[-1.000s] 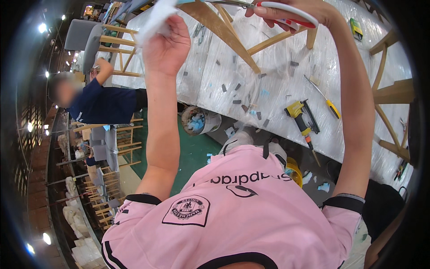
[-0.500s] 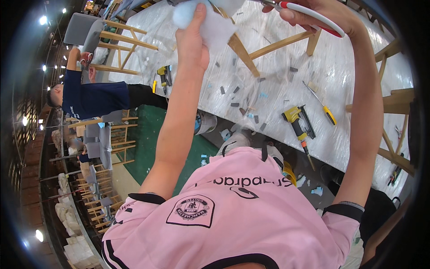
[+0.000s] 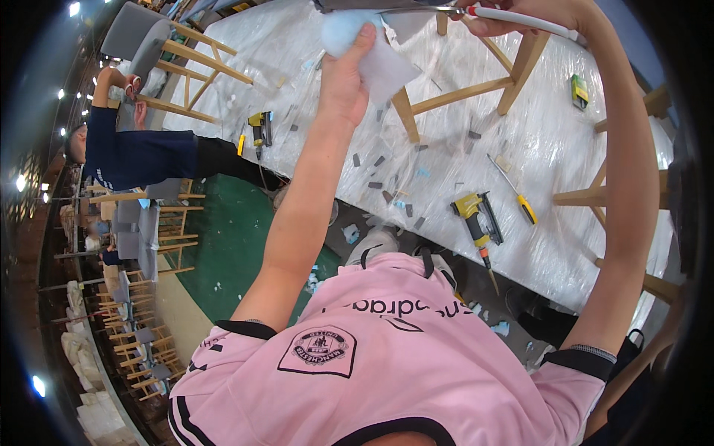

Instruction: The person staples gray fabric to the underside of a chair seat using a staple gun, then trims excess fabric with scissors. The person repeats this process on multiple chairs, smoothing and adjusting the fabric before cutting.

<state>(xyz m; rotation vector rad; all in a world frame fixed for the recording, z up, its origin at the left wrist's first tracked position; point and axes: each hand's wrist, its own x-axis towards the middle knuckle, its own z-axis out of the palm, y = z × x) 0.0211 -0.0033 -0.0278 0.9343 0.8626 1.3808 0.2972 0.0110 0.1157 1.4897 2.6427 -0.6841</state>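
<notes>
My left hand [image 3: 343, 93] is closed on a sheet of white and pale blue wadding [image 3: 390, 70], thumb on top. At the upper right, my right hand [image 3: 558, 13] grips a pair of scissors [image 3: 513, 15] with red-and-white handles. Their metal blades point left and reach the top of the wadding; whether they are closed cannot be made out. Just beyond, at the top edge, shows the dark grey fabric of an upturned chair [image 3: 520, 74], its wooden legs standing on the table. The rest of that chair is cut off by the frame.
A plastic-covered table [image 3: 446, 160] carries a yellow nail gun [image 3: 470, 215], a yellow-handled screwdriver [image 3: 526, 208], a small green-and-yellow box [image 3: 579, 93] and scattered dark scraps. A second nail gun [image 3: 260, 130] lies by a co-worker [image 3: 141, 156] at left. More chairs [image 3: 152, 230] stand behind.
My left hand and the wadding have moved right and slightly down. The scissors lie more level, their blades now at the wadding's top. The whole view has shifted a little.
</notes>
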